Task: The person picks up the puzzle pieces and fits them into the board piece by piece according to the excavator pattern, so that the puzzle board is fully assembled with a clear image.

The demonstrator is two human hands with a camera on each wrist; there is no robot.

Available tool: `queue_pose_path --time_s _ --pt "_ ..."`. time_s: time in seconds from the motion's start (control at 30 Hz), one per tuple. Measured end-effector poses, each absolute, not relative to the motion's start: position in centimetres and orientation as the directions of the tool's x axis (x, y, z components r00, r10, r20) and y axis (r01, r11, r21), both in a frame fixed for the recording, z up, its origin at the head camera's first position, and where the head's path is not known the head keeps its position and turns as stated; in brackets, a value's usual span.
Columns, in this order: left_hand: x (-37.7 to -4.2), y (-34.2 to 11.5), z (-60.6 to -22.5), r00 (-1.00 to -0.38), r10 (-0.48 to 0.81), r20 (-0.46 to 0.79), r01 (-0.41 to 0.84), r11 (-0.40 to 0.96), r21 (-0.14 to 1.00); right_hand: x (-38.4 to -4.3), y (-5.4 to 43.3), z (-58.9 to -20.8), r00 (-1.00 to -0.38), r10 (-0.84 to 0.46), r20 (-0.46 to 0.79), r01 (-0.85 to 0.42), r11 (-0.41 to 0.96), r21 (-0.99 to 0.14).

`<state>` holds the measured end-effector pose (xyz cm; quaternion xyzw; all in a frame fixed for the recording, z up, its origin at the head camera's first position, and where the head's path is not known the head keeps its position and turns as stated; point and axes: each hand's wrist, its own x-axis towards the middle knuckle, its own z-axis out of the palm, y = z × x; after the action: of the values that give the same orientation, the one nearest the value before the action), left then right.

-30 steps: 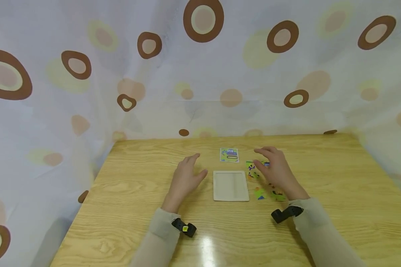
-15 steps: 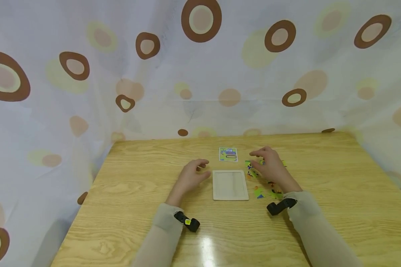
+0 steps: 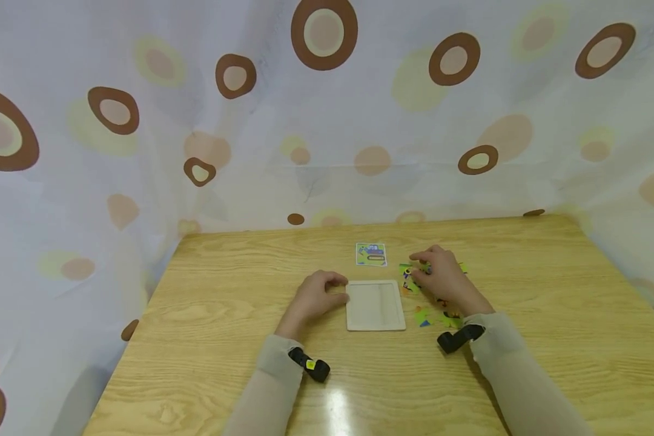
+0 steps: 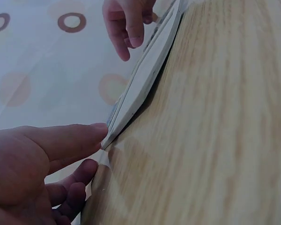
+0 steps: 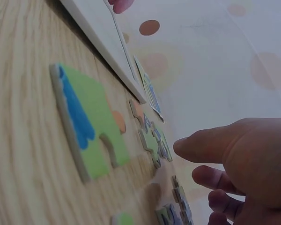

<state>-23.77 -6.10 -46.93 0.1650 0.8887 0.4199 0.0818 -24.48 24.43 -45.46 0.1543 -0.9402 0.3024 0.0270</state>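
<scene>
My left hand (image 3: 317, 295) is at the left edge of a flat, square white puzzle tray (image 3: 376, 306). In the left wrist view its thumb tip (image 4: 99, 130) meets the tray's near corner, with the other fingers loosely bent below. Over the upper group of jigsaw pieces (image 3: 408, 286) hovers my right hand (image 3: 445, 280), thumb and fingers apart, nothing visible between them. The right wrist view shows a green and blue jigsaw piece (image 5: 91, 117) lying flat on the table, more pieces beyond it. Some pieces are hidden beneath the right hand.
A small picture card (image 3: 371, 254) of a blue vehicle on green lies behind the tray. More loose pieces (image 3: 451, 320) lie right of the tray. The wooden table (image 3: 223, 339) runs back to a patterned curtain (image 3: 327, 121). Each wrist wears a black camera (image 3: 460, 338).
My left hand has moved right and toward me, from beside the tray to its left edge, fingers bending more. My right hand has shifted slightly left and lower over the pieces.
</scene>
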Motion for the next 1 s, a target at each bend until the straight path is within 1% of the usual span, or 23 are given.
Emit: queue_pose_path --time_s 0.17,0.4,0.53,0.7,0.87,1.0 --pt "-23.9 -6.3 -47.3 -0.93 0.368 -0.007 0.232 0.601 0.765 -24.6 24.4 -45.7 -0.948 -0.277 0.157 -0.317 0.778 -0.543" --pt "-24.1 -6.1 -47.2 -0.929 0.37 0.011 0.269 0.653 0.708 -24.9 24.3 -46.3 -0.958 -0.255 0.128 -0.284 0.801 -0.527" --pt "-23.9 -6.0 -47.3 -0.93 0.367 0.003 0.266 0.669 0.694 -24.8 24.3 -46.4 -0.962 -0.245 0.119 -0.271 0.812 -0.516" --pt "-23.7 -5.9 -47.6 -0.932 0.363 -0.006 0.262 0.683 0.681 -24.9 24.4 -46.7 -0.958 -0.251 0.136 -0.285 0.811 -0.51" --pt "-23.7 -5.8 -47.6 -0.934 0.358 -0.022 0.252 0.7 0.669 -25.1 24.4 -46.8 -0.954 -0.257 0.155 -0.3 0.795 -0.527" --pt "-23.7 -5.7 -47.6 -0.933 0.358 -0.022 0.253 0.7 0.668 -25.0 24.3 -46.2 -0.95 -0.268 0.163 -0.312 0.764 -0.565"
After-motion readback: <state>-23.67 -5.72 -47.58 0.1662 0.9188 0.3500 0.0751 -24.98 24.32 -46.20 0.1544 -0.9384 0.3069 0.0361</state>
